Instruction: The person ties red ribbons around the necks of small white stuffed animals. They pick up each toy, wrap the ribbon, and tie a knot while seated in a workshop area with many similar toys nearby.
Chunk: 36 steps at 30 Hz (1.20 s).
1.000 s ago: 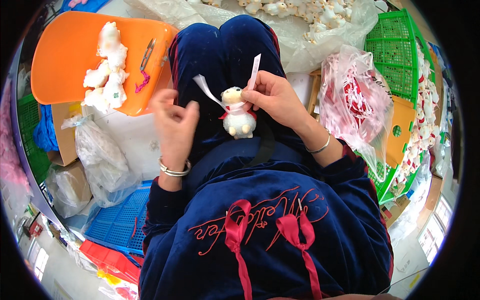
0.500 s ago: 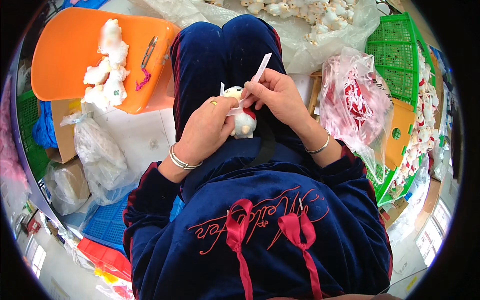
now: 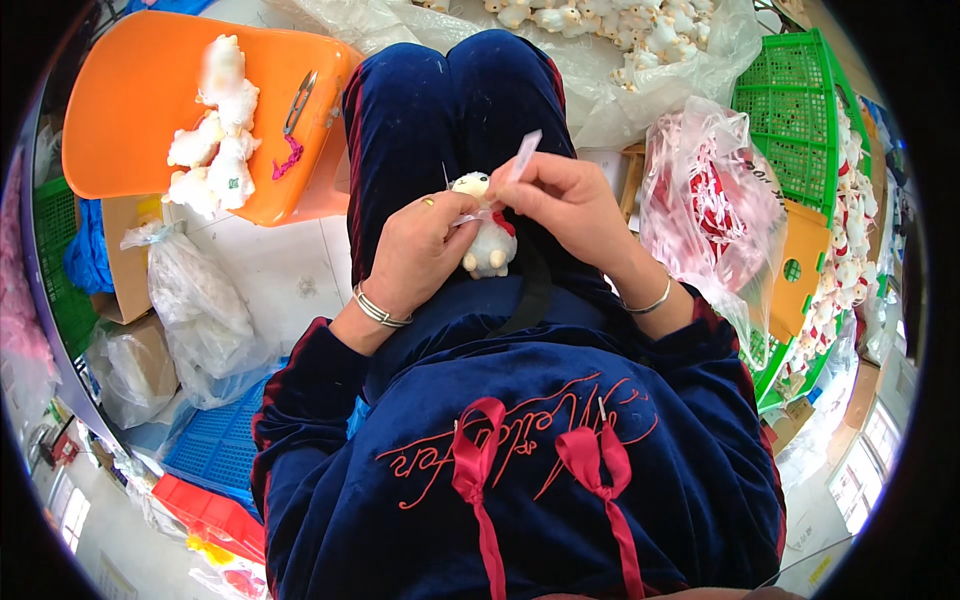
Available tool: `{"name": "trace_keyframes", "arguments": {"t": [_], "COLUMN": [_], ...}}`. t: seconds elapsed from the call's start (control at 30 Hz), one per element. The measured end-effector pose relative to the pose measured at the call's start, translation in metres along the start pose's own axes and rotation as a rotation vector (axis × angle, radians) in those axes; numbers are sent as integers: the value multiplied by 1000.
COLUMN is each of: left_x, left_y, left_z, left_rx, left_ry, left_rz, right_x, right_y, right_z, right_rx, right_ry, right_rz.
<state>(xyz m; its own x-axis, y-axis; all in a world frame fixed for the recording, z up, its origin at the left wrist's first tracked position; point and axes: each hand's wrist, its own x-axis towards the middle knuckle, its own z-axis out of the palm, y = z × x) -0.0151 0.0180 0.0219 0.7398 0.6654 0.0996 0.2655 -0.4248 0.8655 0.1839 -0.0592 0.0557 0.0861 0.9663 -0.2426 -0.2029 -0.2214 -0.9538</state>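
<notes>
Right hand (image 3: 570,205) shifted slightly downward and to the right since the preceding frame, the free end of the white ribbon (image 3: 526,152) above it now looking shorter and more tilted; the left hand (image 3: 420,240) has barely moved. Small white plush toy (image 3: 492,250) in the lap, against the dark blue trousers (image 3: 405,120), between the two hands and just beyond the wearer's waist. Its long axis runs roughly away from the wearer, with only a slight lean: head at the far end, feet at the near end, belly facing up. Both hands meet this axis from the sides at neck level, so that the ribbon crosses it. Left hand the nearer to the toy's body, thumb and fingertips drawn together on the ribbon at the left of the neck and partly covering that flank; whether they also grip the plush cannot be told. Right hand closed in a pinch on the ribbon just beside the head, its fingertips close to those of the left, the palm well clear of the body. A red piece (image 3: 506,222) shows on the toy's right side, below the right fingertips. Well apart at far left, an orange chair (image 3: 130,120) bears further white plush toys (image 3: 234,175) and snips (image 3: 298,104).
</notes>
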Motion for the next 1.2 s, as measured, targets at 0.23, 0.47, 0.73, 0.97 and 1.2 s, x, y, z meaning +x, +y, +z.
{"name": "trace_keyframes", "arguments": {"t": [0.23,0.47,0.73,0.97,1.2], "left_x": [6,1,-17,-13,-7], "left_y": [6,6,2,-3,3], "left_z": [-6,-3,11,5,-4], "left_rx": [-146,-149,-159,-279,-285], "left_ry": [-93,-67,108,47,-10], "left_rz": [-224,-244,-199,-225,-304], "right_x": [-10,1,12,27,21], "right_y": [11,7,21,-2,-1], "right_z": [-12,0,19,4,7], "right_rx": [-430,-538,-1059,-878,-842], "right_ry": [-347,-156,-64,-290,-234], "right_rz": [-173,55,-332,-72,-72]}}
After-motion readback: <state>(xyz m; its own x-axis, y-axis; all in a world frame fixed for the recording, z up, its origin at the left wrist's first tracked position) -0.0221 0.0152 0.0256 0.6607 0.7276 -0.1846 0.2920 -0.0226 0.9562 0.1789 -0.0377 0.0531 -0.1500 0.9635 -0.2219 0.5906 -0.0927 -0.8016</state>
